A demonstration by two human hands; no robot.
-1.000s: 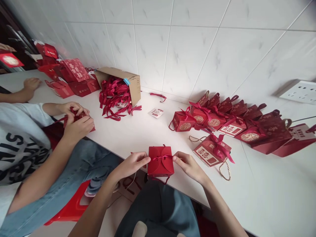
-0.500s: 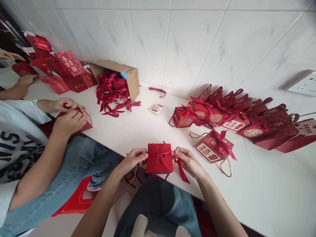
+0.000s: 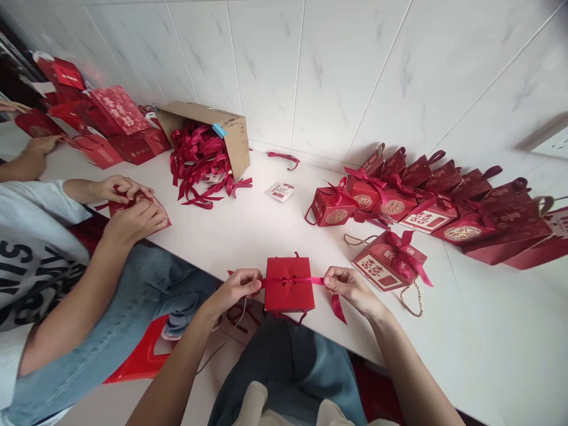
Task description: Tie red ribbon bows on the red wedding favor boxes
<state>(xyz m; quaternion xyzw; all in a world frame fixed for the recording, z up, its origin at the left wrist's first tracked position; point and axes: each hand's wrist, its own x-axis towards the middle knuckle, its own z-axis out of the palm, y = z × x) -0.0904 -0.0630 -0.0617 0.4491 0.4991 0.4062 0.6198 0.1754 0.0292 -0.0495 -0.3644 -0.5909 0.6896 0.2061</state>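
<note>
A small red gift box [image 3: 288, 293] sits at the near edge of the white table [image 3: 248, 228], with a red ribbon [image 3: 316, 281] stretched taut across its top. My left hand [image 3: 237, 287] pinches the ribbon's left end just beside the box. My right hand [image 3: 350, 285] pinches the right end, and the loose tail hangs down below it. Both hands are closed on the ribbon, pulled apart to either side.
A row of tied red gift boxes [image 3: 426, 204] lines the wall at right. An open cardboard box [image 3: 213, 133] spills red ribbons. A small card [image 3: 281, 191] lies mid-table. A person at left [image 3: 128, 213] handles another red box; more red boxes [image 3: 115, 127] sit beyond.
My hands have drawn apart from the box, pulling the ribbon tight sideways across its top. The person at left keeps working on their box.
</note>
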